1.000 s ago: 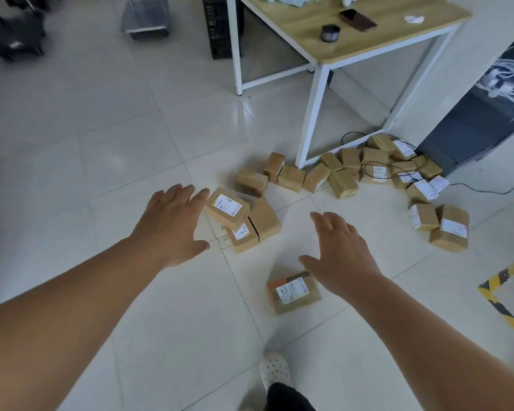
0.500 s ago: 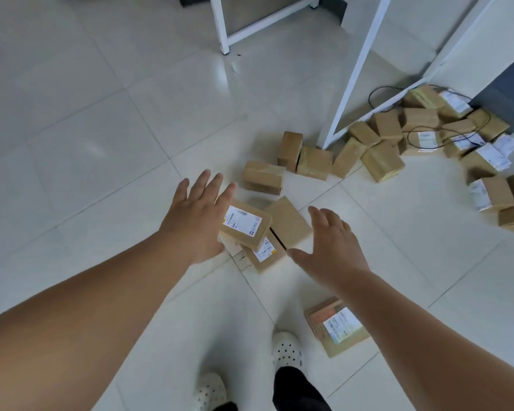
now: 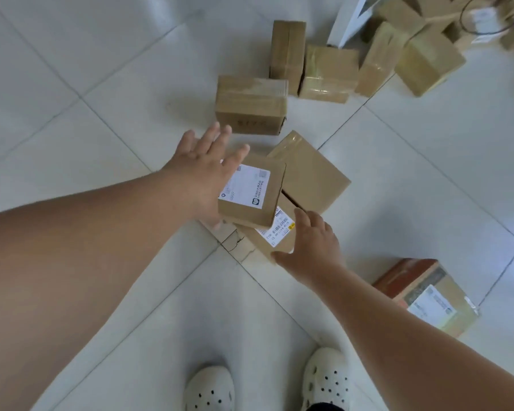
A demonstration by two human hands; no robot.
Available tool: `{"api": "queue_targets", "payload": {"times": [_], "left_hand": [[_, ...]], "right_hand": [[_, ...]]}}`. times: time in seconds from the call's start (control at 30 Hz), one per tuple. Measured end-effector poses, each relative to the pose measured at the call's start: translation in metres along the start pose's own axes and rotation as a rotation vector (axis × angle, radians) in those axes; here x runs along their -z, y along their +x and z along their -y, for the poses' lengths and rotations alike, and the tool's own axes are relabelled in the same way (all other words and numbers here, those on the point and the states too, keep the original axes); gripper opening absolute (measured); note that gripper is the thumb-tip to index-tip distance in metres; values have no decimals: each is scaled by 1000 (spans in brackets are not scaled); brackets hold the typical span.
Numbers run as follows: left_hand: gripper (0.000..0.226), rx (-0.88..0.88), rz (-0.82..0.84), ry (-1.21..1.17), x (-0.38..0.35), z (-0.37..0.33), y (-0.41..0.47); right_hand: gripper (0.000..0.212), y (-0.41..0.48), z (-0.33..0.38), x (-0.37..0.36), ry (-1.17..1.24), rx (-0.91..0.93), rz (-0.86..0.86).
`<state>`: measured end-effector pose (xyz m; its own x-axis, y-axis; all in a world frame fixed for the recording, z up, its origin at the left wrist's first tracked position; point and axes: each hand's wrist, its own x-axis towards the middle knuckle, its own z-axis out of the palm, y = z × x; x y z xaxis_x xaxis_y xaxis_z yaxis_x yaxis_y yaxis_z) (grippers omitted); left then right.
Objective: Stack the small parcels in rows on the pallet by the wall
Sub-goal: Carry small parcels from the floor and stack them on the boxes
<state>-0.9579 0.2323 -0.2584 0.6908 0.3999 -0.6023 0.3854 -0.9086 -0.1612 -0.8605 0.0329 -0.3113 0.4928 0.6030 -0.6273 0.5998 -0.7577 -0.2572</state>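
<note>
My left hand (image 3: 201, 176) is spread, fingers straight, against the left side of the labelled parcel (image 3: 250, 192). That parcel lies tilted on top of a barcode-labelled parcel (image 3: 275, 234) on the tiled floor (image 3: 101, 114). My right hand (image 3: 312, 250), fingers loose and holding nothing, touches the lower parcel's near corner. A plain brown parcel (image 3: 251, 105) sits just beyond, and a red-taped parcel (image 3: 422, 292) lies beside my right forearm.

No wording reads with certainty. The shipping label (image 3: 245, 186) on the top parcel (image 3: 247, 213) has print too small. The barcode label (image 3: 278, 229) on the parcel beneath (image 3: 281, 247) and the faint stamp on the plain carton (image 3: 251, 105) are illegible.
</note>
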Motion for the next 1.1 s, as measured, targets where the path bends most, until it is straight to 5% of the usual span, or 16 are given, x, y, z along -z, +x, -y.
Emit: {"api": "queue_targets", "payload": {"times": [0.23,0.47,0.73,1.1], "left_hand": [[158,-67,-11,54,-52,9,57],[155,-79,28,-217,-81,22,57],[140,-216,-139,49,-68,-16,64],[132,-8,-242,-310,47,-44,-50]], "right_hand": [[122,59,-14,-67,-110,-47,21],[133,84,-17,-88,-203,-92,-27],[124,86,-18,-90,-232,-40,-120],[120,-53,-41,37,-204,-115,-185]]}}
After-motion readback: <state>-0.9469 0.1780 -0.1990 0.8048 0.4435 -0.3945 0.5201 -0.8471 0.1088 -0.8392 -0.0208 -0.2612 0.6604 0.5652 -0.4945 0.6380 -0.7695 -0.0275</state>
